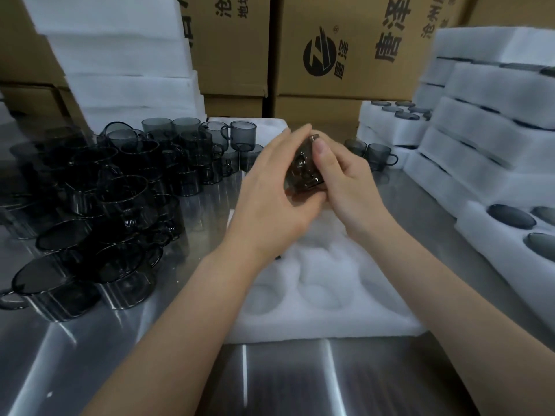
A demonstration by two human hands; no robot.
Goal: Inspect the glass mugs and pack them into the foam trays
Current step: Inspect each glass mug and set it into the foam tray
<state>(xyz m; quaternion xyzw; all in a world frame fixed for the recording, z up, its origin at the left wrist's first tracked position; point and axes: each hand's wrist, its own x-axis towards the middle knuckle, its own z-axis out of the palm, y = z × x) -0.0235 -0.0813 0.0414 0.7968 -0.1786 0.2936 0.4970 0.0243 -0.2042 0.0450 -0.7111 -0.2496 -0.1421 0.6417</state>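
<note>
Brown cardboard boxes [237, 55] stand stacked at the back, w/ black Chinese characters printed sideways on them. The middle box [360, 82] has also a round black logo [319, 57]. More boxes [27, 94] are at far left. In front lies a shiny metal table [285, 379] w/ bright light streaks.

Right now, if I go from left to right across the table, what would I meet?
You'd meet loose mugs → left hand → held mug → right hand → packed trays.
</note>
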